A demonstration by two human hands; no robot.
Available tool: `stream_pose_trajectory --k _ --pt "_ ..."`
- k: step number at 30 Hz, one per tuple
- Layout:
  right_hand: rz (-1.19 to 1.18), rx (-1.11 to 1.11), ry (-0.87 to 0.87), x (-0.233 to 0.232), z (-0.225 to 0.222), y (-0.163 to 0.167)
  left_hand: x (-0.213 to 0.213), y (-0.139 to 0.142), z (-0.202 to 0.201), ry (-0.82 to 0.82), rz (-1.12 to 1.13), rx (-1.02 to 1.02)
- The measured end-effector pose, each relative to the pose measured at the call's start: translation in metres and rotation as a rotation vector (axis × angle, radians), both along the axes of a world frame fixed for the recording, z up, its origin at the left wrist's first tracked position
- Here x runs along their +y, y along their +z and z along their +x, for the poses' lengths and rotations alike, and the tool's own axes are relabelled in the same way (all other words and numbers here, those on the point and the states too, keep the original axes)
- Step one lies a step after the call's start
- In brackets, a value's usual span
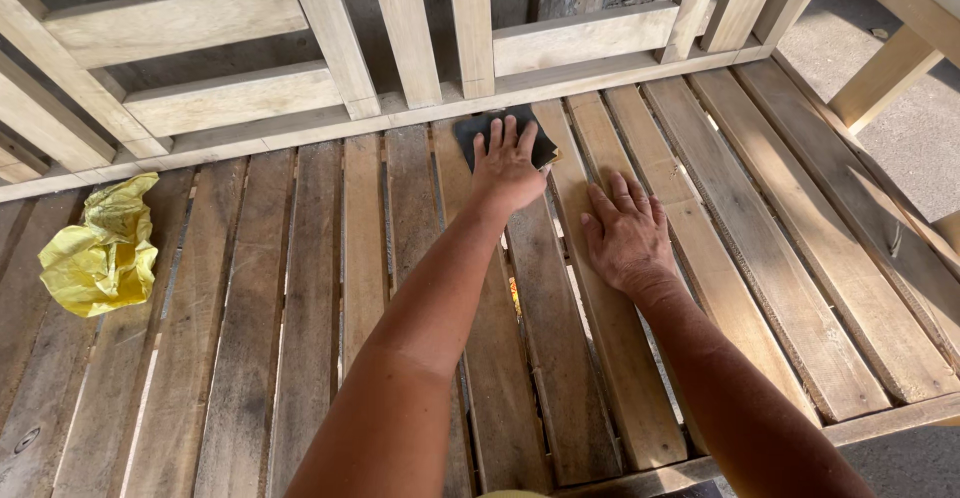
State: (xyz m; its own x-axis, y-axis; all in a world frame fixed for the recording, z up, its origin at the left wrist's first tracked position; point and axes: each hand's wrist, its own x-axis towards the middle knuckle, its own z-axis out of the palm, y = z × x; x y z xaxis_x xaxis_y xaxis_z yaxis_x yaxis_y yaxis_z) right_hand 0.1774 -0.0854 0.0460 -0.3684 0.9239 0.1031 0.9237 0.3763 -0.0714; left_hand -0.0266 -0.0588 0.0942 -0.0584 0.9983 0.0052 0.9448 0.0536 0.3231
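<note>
Left hand (507, 168) lies flat, fingers spread, palm pressing down on a dark sheet of sandpaper (505, 136). The sheet sits on the bench (300, 308) slats at the far edge of the seat, right up against the base rail of the slatted backrest (400, 48). One corner of the sheet pokes out to the right of the fingers.

Right hand (627, 233) is flat on a paler slat just right of the left hand and nearer the camera, fingers together and extended, gripping nothing. The two hands are near each other but not touching.

Seat slats are weathered wood with gaps between them. A crumpled yellow plastic bag (100, 250) lies on the slats far to the left, well apart from both hands.
</note>
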Motion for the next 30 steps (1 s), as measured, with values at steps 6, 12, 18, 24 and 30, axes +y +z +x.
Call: stream_pose_trajectory --k 6,12,18,24,30 --pt "-0.013 -0.113 0.030 0.006 -0.005 0.001 -0.084 -0.030 0.031 -0.183 -0.132 0.170" --pt "-0.041 -0.108 0.010 0.002 -0.003 0.001 -0.063 -0.034 0.026 -0.130 -0.031 0.065" --pt "0.011 -0.072 0.018 0.005 -0.003 -0.002 0.023 -0.021 0.001 -0.012 -0.096 0.078" --pt "0.024 -0.052 0.024 0.007 -0.001 -0.002 -0.019 -0.030 0.017 -0.034 -0.028 0.105" --pt "-0.004 -0.061 0.017 0.005 -0.004 -0.003 -0.089 -0.043 0.033 -0.132 -0.035 0.087"
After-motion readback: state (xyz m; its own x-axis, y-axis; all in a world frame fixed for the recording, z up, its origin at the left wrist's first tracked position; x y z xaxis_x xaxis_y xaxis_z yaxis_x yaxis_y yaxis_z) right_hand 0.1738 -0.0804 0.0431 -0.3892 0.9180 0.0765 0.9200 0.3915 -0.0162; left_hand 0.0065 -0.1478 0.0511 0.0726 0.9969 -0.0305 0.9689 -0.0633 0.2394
